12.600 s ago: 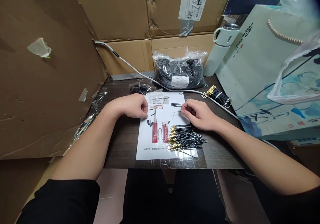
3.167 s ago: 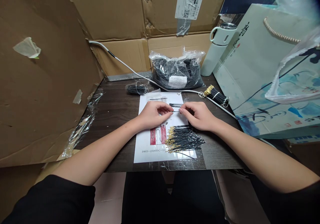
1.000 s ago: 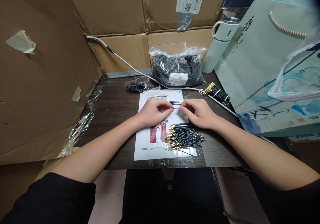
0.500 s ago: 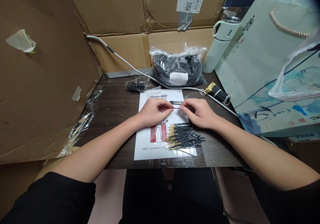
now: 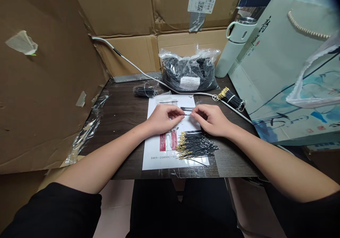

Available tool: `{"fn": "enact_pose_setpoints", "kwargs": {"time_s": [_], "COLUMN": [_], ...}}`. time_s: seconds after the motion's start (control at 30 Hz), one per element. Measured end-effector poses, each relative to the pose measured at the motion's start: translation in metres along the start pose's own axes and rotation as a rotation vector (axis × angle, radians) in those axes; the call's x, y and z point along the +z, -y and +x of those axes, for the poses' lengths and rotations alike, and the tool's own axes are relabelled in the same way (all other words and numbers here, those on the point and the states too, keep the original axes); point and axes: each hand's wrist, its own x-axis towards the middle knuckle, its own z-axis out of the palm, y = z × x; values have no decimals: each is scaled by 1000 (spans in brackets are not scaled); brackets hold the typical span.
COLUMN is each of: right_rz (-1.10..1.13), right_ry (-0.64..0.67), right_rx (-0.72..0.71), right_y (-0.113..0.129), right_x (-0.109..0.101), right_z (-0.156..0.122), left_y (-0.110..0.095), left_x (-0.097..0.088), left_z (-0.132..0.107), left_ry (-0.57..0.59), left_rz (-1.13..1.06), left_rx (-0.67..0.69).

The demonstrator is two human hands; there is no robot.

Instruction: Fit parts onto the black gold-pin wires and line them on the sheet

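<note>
My left hand (image 5: 162, 118) and my right hand (image 5: 211, 119) rest on a white printed sheet (image 5: 159, 153) taped to the dark table (image 5: 124, 114). Their fingertips meet in a pinch over a thin black wire (image 5: 187, 114) that spans the gap between them. Just below my right hand lies a loose pile of black wires with gold tips (image 5: 195, 146). A couple of short black wires (image 5: 186, 108) lie on the sheet just beyond my fingers.
A clear bag of black wires (image 5: 187, 73) sits at the back, a small tied bundle (image 5: 145, 91) to its left and a gold-tipped bundle (image 5: 230, 98) on the right. A white cable (image 5: 138, 71), a pale flask (image 5: 233, 46), a gift bag (image 5: 287, 75) and cardboard walls (image 5: 47, 89) surround the table.
Over the last second nothing has visibly moved. Since 12.6 s ago my left hand has come right to meet my right hand over the wire.
</note>
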Motion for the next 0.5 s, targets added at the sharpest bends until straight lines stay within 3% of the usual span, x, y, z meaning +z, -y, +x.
{"fn": "enact_pose_setpoints", "kwargs": {"time_s": [0.5], "right_rz": [-8], "right_ry": [1], "right_rx": [-11], "right_y": [0], "right_x": [0], "right_z": [-1], "left_y": [0], "left_x": [0], "left_z": [0], "left_ry": [-3], "left_rz": [-5], "left_rx": [5]}}
